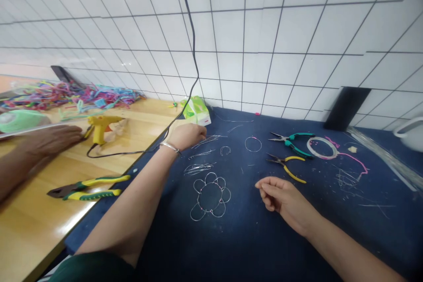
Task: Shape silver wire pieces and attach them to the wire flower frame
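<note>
Left hand (188,135) reaching over loose wire strands (206,142) at the far side of the bench (251,238), fingers curled; hold on them impossible to tell. Right hand (284,199) loosely curled, holding nothing, beside wire flower (210,196). Thin, springy, easily bent; best pinched near ends.

3 pliers (291,141), 1 glue gun (99,128), 1 wire flower (210,196)

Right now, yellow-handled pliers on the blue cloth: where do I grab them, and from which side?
Probably by the two yellow handles, coming from the near right. The yellow-handled pliers lie flat on the blue cloth, nose pointing left, handles splayed toward the right hand, which is loosely curled close by and holds nothing. The green-handled pliers lie just behind, so approaching from the wall side looks cramped.
</note>
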Available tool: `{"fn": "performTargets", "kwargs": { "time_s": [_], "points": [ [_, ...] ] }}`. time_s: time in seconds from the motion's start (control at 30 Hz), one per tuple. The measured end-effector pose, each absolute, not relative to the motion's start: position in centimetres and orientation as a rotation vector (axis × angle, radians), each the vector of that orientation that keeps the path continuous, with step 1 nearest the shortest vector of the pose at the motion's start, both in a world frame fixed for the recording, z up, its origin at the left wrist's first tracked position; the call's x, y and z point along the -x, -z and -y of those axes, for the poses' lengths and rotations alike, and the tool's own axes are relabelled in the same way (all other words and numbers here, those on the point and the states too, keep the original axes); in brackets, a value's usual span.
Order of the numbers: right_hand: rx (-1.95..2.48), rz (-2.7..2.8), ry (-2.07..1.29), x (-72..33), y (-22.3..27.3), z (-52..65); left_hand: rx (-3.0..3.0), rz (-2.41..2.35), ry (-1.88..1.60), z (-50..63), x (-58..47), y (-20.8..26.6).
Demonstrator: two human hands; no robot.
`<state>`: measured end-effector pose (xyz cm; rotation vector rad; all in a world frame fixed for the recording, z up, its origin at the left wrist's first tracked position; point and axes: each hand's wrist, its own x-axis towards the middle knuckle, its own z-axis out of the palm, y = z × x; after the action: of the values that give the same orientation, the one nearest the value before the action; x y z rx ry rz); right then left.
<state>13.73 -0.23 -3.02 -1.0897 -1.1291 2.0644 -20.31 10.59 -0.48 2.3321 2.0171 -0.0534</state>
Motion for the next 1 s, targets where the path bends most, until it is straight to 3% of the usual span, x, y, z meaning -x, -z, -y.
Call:
{"fn": "performTargets", "kwargs": {
  "time_s": [0.47, 0.63, 1.0],
  "points": [
    [1.092, 1.143, -2.037, -13.6, 2.7, 0.5, -2.318, -1.984, -0.084, -13.2, 19.4, 3.8],
    [1.121, 1.212, -1.983, -13.7, 2.4, 0.5, -2.412, -2.063, -0.207, -11.7, 19.4, 2.4],
    [1.305, 1.594, -1.537, -14.5, 2.3, -0.9, -2.788, -1.917, -0.312, -9.2, 15.5, -0.4]
  ]
}}
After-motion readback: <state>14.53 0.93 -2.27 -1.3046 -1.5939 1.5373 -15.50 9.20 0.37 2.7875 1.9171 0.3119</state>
